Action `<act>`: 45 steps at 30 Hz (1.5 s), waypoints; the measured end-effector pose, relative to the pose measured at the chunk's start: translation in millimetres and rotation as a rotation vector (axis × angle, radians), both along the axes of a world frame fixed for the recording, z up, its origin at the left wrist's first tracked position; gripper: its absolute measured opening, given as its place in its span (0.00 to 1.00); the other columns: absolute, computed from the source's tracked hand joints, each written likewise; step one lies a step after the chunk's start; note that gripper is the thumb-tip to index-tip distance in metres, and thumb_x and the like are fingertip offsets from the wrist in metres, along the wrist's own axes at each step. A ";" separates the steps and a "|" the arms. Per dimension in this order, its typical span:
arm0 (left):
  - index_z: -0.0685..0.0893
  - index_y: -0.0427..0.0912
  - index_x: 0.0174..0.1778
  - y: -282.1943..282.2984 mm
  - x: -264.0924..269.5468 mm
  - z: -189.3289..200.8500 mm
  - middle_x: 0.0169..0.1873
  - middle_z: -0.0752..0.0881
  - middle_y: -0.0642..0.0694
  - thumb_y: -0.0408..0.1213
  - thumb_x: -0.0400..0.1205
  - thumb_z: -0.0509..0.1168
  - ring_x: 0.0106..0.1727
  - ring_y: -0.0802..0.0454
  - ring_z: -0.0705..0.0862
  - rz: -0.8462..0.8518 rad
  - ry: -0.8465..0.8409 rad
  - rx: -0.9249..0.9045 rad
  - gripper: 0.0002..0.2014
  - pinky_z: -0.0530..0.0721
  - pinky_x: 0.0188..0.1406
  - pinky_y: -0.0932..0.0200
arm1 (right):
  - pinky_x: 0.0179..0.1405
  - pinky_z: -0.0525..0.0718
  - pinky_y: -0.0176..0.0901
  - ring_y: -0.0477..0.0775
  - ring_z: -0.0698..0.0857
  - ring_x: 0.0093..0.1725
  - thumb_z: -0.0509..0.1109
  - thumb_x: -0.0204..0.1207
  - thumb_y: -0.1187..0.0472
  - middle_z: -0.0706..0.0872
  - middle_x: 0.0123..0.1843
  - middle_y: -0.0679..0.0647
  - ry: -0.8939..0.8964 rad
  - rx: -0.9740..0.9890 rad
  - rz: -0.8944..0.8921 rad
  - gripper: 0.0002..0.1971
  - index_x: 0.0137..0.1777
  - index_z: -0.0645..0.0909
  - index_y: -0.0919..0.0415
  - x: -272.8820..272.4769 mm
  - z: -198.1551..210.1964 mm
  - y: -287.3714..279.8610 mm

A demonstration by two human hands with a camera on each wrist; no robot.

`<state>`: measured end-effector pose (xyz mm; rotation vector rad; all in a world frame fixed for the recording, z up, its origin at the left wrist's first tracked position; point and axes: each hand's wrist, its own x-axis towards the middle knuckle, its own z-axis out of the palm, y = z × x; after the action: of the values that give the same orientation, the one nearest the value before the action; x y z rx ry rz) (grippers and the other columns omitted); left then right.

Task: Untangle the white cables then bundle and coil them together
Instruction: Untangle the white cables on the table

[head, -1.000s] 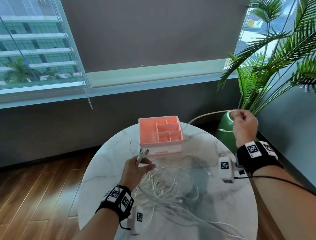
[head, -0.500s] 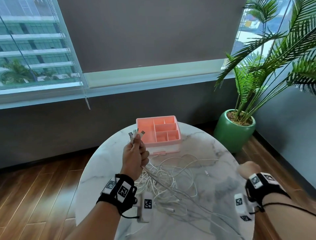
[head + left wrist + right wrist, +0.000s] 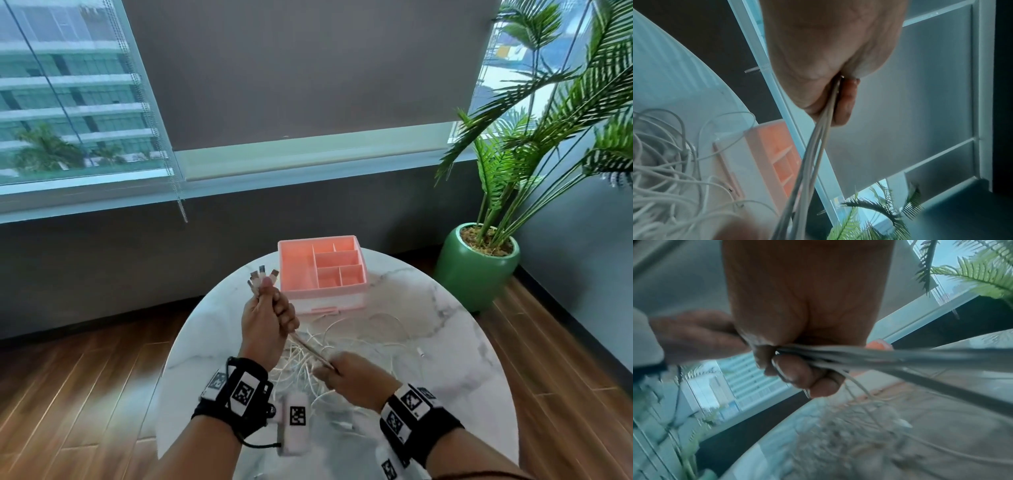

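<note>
1. While raised above the round white marble table (image 3: pixel 445 342), left hand (image 3: pixel 265 320) clenched around thin white cables (image 3: pixel 310 347), plug ends fanned above the fist.
2. Right hand (image 3: pixel 354 378) gripped the same strands lower down.
3. Remaining cable tangled on the tabletop, just before the pink compartmented plastic organiser (image 3: pixel 322 270).

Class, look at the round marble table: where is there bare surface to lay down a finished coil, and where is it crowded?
Bare marble lies along the round marble table's right side, right of the loose white cables, and along its left edge, left of the left hand. The middle is crowded with cables; the pink plastic organiser box fills the far edge.
</note>
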<state>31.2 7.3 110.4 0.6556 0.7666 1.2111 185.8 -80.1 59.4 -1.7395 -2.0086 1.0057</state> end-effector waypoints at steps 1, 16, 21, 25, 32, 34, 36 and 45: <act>0.70 0.45 0.31 2.5 -6.2 -2.8 0.23 0.65 0.50 0.53 0.89 0.58 0.22 0.55 0.63 0.013 -0.006 -0.016 0.22 0.64 0.18 0.61 | 0.29 0.71 0.35 0.48 0.74 0.28 0.59 0.87 0.45 0.77 0.30 0.49 -0.045 0.021 0.007 0.19 0.38 0.76 0.55 10.3 -11.9 -5.9; 0.77 0.43 0.38 3.1 -6.3 -41.7 0.21 0.63 0.52 0.46 0.91 0.57 0.18 0.58 0.60 -0.020 0.021 -0.070 0.17 0.59 0.14 0.65 | 0.31 0.69 0.36 0.49 0.81 0.36 0.62 0.81 0.35 0.75 0.30 0.48 -0.402 -0.330 -0.326 0.25 0.30 0.70 0.52 149.0 -87.6 -98.0; 0.70 0.47 0.33 -1.5 -13.4 -51.7 0.24 0.62 0.50 0.44 0.91 0.56 0.19 0.57 0.58 -0.124 0.152 -0.119 0.19 0.54 0.17 0.68 | 0.30 0.75 0.29 0.41 0.85 0.33 0.79 0.62 0.34 0.84 0.30 0.46 -0.379 -0.594 -0.225 0.20 0.33 0.82 0.51 148.8 -71.1 -98.8; 0.69 0.47 0.32 -7.0 -21.8 -58.1 0.24 0.60 0.50 0.44 0.91 0.56 0.20 0.57 0.56 -0.181 0.225 -0.138 0.19 0.53 0.19 0.68 | 0.40 0.77 0.42 0.44 0.82 0.34 0.71 0.56 0.20 0.83 0.31 0.45 -0.355 -0.501 -0.221 0.33 0.35 0.82 0.52 132.5 -51.3 -65.0; 0.70 0.44 0.35 -15.4 -27.6 -58.6 0.23 0.63 0.50 0.38 0.92 0.53 0.19 0.57 0.57 -0.207 0.216 -0.137 0.17 0.53 0.19 0.69 | 0.36 0.77 0.48 0.55 0.79 0.32 0.66 0.80 0.59 0.81 0.31 0.56 0.030 -0.269 -0.583 0.15 0.30 0.78 0.57 76.9 -61.3 2.7; 0.70 0.44 0.35 -17.9 -26.7 -55.3 0.23 0.63 0.50 0.38 0.92 0.53 0.19 0.57 0.57 -0.205 0.216 -0.124 0.17 0.53 0.19 0.69 | 0.34 0.78 0.49 0.57 0.79 0.26 0.65 0.75 0.59 0.81 0.31 0.62 0.126 -0.373 -0.618 0.12 0.30 0.78 0.61 64.3 -78.1 9.8; 0.71 0.44 0.35 -20.9 -26.4 -51.2 0.23 0.63 0.50 0.38 0.92 0.53 0.19 0.57 0.57 -0.206 0.215 -0.116 0.17 0.53 0.19 0.69 | 0.37 0.82 0.55 0.61 0.83 0.28 0.67 0.72 0.53 0.83 0.32 0.64 0.164 -0.405 -0.629 0.13 0.28 0.77 0.58 45.8 -76.4 10.7; 0.71 0.44 0.34 -23.2 -28.3 -37.4 0.24 0.62 0.49 0.40 0.92 0.54 0.20 0.57 0.57 -0.208 0.184 -0.083 0.18 0.51 0.21 0.66 | 0.30 0.77 0.47 0.51 0.79 0.30 0.76 0.74 0.48 0.79 0.25 0.54 0.075 -0.312 -0.719 0.21 0.27 0.83 0.63 41.7 -105.1 13.9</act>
<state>2.9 -15.9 73.0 0.7662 0.8745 0.9331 227.5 -66.1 -45.7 -2.2823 -1.0506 1.1186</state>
